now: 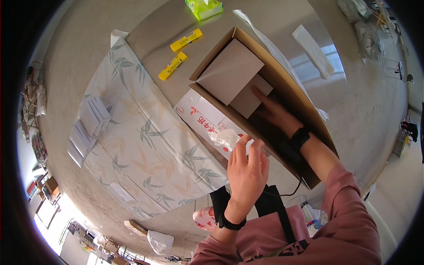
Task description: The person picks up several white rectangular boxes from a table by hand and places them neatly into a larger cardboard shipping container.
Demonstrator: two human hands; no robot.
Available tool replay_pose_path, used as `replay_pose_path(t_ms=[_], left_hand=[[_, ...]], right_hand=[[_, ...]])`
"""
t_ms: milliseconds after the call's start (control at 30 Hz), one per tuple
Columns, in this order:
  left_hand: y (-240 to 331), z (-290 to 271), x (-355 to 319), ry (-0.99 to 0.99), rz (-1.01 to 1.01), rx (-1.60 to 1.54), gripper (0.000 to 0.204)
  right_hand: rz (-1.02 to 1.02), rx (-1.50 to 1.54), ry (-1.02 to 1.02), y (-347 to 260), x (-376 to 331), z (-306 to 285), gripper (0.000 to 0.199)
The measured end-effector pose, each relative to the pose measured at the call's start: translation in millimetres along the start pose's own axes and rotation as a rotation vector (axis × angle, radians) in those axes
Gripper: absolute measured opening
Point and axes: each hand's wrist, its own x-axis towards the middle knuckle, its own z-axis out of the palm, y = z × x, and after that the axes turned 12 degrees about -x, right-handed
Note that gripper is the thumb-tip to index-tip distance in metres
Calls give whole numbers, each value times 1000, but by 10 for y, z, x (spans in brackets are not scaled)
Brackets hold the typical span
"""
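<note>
A tall brown cardboard carton (300, 73) stands open on the table, slanting across the view. Two plain grey-beige boxes lie in its far end: a larger box (232, 70) and, lower beside it, a smaller box (249, 99). My right hand (278, 115) reaches down inside the carton, one outstretched finger resting on the smaller box; shadow partly hides the other fingers. Outside the near wall, my left hand (248, 172) is raised with curled fingers closed on crumpled clear plastic (224, 138). Below that plastic lies a white carton with red print (201, 110).
Two yellow slim boxes, an upper one (186, 40) and a lower one (172, 66), lie left of the carton. A green tissue pack (204, 9) sits at the far edge. Leaf-patterned cloth (150, 132) bears several white small boxes (95, 115). White plastic strips (311, 51) lie right.
</note>
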Motion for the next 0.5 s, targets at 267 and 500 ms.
replay_pose_path(t_ms=[267,500], left_hand=[[-45,7,-37,20,-10,-13,31],[-40,32,-32,23,-15,-16,33]], right_hand=[[18,-118,34,-26,-44,42,66],[12,-225,16,-6,-65,-24,60]])
